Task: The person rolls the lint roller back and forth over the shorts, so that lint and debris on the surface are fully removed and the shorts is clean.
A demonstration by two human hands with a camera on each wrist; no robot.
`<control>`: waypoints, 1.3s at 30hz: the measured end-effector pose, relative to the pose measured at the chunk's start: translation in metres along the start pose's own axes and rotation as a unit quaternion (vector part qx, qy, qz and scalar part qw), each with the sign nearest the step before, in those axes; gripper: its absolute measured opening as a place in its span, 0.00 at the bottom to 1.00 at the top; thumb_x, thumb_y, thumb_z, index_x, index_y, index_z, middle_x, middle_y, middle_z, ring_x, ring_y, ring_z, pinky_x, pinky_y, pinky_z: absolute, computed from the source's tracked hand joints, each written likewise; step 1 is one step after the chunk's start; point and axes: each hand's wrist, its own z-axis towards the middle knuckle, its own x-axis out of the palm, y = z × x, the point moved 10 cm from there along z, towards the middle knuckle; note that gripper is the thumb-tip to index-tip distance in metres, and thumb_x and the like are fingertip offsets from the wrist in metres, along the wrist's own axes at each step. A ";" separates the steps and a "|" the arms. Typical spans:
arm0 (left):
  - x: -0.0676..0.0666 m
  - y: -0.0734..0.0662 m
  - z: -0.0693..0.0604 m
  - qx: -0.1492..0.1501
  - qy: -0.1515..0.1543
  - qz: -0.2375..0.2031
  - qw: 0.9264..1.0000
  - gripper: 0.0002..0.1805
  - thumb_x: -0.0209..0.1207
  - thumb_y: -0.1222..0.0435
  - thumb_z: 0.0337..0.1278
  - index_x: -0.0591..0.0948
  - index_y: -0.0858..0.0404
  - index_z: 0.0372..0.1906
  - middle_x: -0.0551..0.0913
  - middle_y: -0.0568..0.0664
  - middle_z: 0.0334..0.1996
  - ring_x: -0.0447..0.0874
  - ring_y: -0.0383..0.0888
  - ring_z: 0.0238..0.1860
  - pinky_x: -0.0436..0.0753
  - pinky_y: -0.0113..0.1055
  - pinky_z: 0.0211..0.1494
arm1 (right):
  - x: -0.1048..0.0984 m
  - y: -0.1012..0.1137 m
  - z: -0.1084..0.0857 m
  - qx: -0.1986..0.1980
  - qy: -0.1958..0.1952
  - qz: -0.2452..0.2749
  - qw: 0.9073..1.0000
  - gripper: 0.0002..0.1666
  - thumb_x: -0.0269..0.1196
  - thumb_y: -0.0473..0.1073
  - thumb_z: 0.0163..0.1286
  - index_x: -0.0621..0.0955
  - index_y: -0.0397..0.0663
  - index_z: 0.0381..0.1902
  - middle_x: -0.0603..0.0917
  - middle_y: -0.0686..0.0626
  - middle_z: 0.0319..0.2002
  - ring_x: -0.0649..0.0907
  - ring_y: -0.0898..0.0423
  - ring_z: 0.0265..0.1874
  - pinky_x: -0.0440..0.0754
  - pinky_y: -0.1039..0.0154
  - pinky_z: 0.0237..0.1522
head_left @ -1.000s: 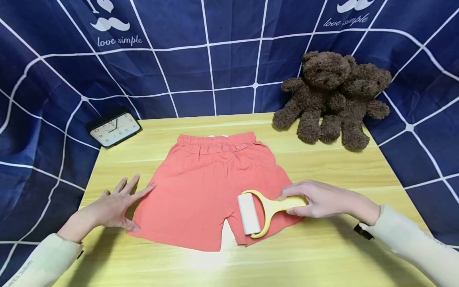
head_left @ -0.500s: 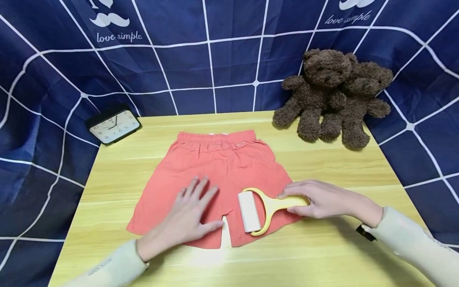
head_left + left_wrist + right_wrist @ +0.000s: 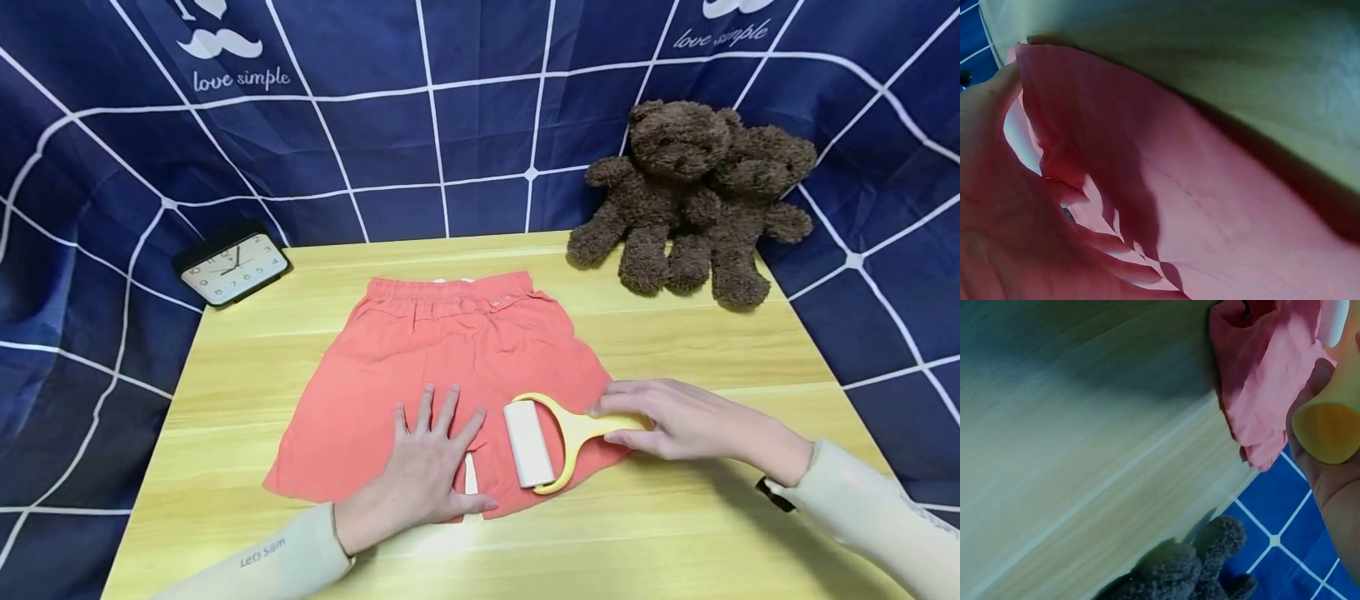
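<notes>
A pair of coral-red shorts (image 3: 405,358) lies flat on the table, waistband toward the back. My right hand (image 3: 675,418) grips the yellow handle of a lint roller (image 3: 529,446); its white roll rests over the right leg of the shorts. In the right wrist view the handle's end (image 3: 1327,432) pokes out of the hand. My left hand (image 3: 420,477) lies spread on the lower left leg near the crotch, its thumb reaching across the gap between the legs. In the left wrist view, its fingers (image 3: 1116,269) touch the coral cloth (image 3: 1185,175).
A black-framed clock (image 3: 234,268) stands at the back left of the wooden table (image 3: 660,533). Two brown teddy bears (image 3: 675,200) sit at the back right. A dark blue cloth with white lines (image 3: 480,125) hangs behind and at both sides.
My left hand has moved right from the left edge of the shorts to near the crotch. The right hand with the lint roller has barely shifted, slightly right.
</notes>
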 end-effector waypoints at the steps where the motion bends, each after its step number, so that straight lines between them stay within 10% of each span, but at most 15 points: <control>1: 0.000 0.000 0.000 -0.001 0.004 0.003 1.000 0.64 0.62 0.19 0.52 0.63 0.48 0.88 0.55 0.66 0.86 0.51 0.76 0.83 0.59 0.83 0.69 | -0.001 -0.001 -0.002 0.001 -0.001 0.001 1.000 0.17 0.72 0.45 0.78 0.86 0.64 0.62 0.84 0.66 0.53 0.83 0.68 0.45 0.87 0.58 0.47; 28: -0.004 -0.001 0.002 0.000 0.017 0.053 0.998 0.64 0.55 0.16 0.54 0.60 0.46 0.89 0.54 0.65 0.86 0.52 0.75 0.83 0.64 0.85 0.64 | -0.064 -0.045 -0.106 0.078 -0.036 -0.033 0.996 0.33 0.82 0.30 0.58 0.86 0.62 0.58 0.84 0.66 0.46 0.72 0.75 0.28 0.69 0.78 0.27; 39: -0.005 -0.002 -0.001 0.000 -0.013 0.021 1.000 0.65 0.63 0.18 0.48 0.65 0.49 0.87 0.59 0.66 0.84 0.56 0.75 0.81 0.67 0.84 0.62 | -0.091 -0.072 -0.152 0.254 -0.083 -0.110 0.957 0.29 0.79 0.35 0.65 0.83 0.68 0.57 0.75 0.70 0.32 0.68 0.71 0.24 0.66 0.68 0.25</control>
